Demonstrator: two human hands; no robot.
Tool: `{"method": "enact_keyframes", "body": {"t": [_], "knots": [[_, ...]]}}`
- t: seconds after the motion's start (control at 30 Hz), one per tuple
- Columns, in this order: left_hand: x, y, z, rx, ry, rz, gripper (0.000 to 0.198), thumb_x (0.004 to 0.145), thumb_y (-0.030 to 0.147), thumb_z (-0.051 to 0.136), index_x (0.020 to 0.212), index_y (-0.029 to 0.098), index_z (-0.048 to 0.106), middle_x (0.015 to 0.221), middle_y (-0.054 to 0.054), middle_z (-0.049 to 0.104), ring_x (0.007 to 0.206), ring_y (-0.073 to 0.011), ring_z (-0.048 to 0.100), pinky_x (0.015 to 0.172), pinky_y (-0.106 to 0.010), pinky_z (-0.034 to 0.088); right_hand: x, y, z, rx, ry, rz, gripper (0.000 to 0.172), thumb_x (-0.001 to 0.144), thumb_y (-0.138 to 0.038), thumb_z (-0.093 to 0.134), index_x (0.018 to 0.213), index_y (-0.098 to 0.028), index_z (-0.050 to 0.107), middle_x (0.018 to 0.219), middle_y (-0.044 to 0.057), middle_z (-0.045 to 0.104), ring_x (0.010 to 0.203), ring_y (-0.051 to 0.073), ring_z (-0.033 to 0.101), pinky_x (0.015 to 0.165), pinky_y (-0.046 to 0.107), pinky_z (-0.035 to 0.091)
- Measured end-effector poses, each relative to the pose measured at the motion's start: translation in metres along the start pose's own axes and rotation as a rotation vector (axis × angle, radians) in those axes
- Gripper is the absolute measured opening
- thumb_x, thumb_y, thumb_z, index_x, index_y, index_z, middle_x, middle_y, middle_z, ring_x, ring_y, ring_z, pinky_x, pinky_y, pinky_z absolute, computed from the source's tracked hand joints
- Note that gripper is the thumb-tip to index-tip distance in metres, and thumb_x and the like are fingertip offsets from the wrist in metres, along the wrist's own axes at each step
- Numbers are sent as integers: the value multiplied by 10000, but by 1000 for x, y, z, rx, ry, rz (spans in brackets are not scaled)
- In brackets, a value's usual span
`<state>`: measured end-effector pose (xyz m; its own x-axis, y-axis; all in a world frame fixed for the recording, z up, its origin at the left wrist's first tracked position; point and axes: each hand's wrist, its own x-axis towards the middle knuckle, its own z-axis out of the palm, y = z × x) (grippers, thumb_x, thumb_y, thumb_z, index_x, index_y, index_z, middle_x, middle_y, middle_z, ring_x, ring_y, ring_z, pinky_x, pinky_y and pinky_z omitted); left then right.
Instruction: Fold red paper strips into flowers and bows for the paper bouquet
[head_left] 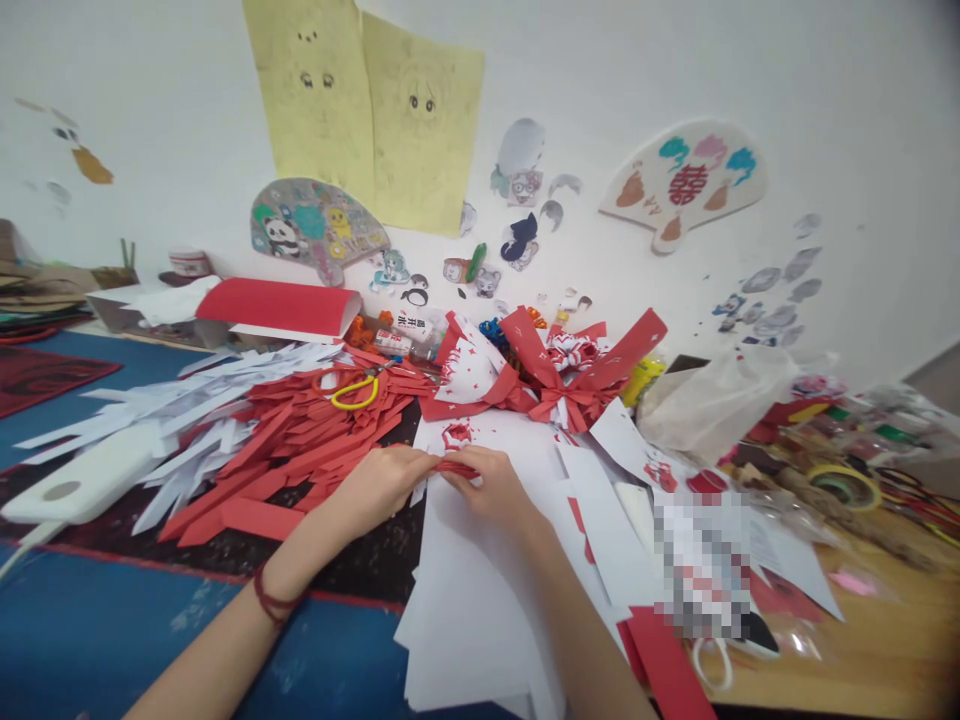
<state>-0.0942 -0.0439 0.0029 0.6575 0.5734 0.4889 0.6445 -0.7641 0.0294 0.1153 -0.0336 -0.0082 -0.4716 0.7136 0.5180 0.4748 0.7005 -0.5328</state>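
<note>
My left hand [386,487] and right hand [491,487] pinch one red paper piece [454,467] between them, dead centre! One heap of red paper strips [289,455] at nine o'clock, one panda fan [307,222] at eleven, one double-happiness fan [686,185] at one.

We see a small, narrow piece of red paper [455,468], apparently folded in layers, pinched between the left hand [384,487] and the right hand [491,487]. We find it held roughly crosswise above the white sheets [472,625]. We see its middle exposed; its ends are hidden by the fingers, so we cannot tell their shape.
</note>
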Motion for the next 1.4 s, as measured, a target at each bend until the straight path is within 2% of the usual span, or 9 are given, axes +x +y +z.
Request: {"method": "enact_keyframes", "body": {"t": [0.13,0.27,0.47,0.73,1.1,1.4], "knots": [[0,1,1,1,-24,-14,260,943,146,419,1107,166,620,870,-79,692,772,-188,655,669,-266,479,0,6,5,7,6,16,184,914,-274,559,961,-213,726,825,62,720,736,185,643,705,281,460],[2,7,0,-64,-6,-81,246,972,239,410,1061,162,626,873,-78,689,795,-195,651,690,-281,471,-2,13,10,-34,76,4,191,910,-237,547,936,-219,735,821,66,731,726,192,652,704,286,464],[6,13,-1,-19,-44,-118,249,974,295,398,1021,167,606,892,-76,648,835,-208,613,746,-317,451,-2,7,8,-101,60,-2,209,912,-222,528,879,-203,734,776,65,724,690,183,637,683,272,460],[5,10,10,72,-96,-117,292,993,321,354,897,167,583,787,-55,646,748,-206,611,653,-305,383,-2,10,8,-100,66,-38,209,912,-198,527,842,-190,723,711,27,697,627,140,602,630,223,428],[7,10,12,33,-124,-155,320,1000,344,334,919,166,588,801,-52,666,731,-206,624,618,-289,362,-2,13,8,-191,49,-57,195,919,-206,534,843,-179,712,722,31,688,656,141,605,649,216,424],[7,11,8,72,-77,-122,293,985,368,372,1100,195,579,936,-57,685,837,-210,645,706,-302,416,-1,11,4,-179,43,-28,173,922,-235,557,885,-186,719,753,25,706,666,136,610,657,216,424]]}}
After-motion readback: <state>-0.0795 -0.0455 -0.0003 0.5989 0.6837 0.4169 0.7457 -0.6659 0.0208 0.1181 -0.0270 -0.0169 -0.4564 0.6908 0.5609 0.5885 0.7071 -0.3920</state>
